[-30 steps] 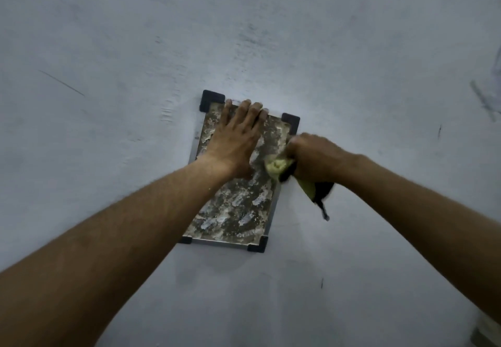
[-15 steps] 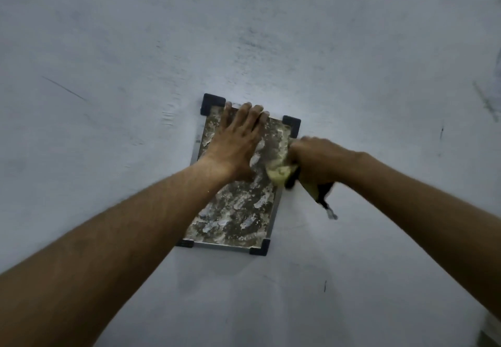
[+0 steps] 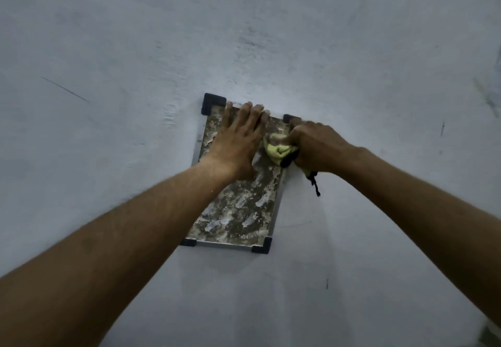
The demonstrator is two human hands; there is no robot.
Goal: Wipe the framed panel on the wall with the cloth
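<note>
Hung on pale grey plaster wall (image 3: 108, 48), long axis 12 to 6: rectangular mottled brown-and-white panel in silver frame (image 3: 241, 205). Braced flat at its 12 o'clock end by left hand (image 3: 238, 143), fingers straight. Bunched tight in right hand (image 3: 317, 149) near the 1 o'clock corner: crumpled yellow cloth (image 3: 276, 149). Most remaining surface toward 6 o'clock from the cloth; probably downward strokes next.

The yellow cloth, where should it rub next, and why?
Probably downward. The right hand grips the yellow cloth near the top right corner of the framed panel, the left hand lies flat on its upper part, and the lower half looks blotchy with pale patches.
</note>
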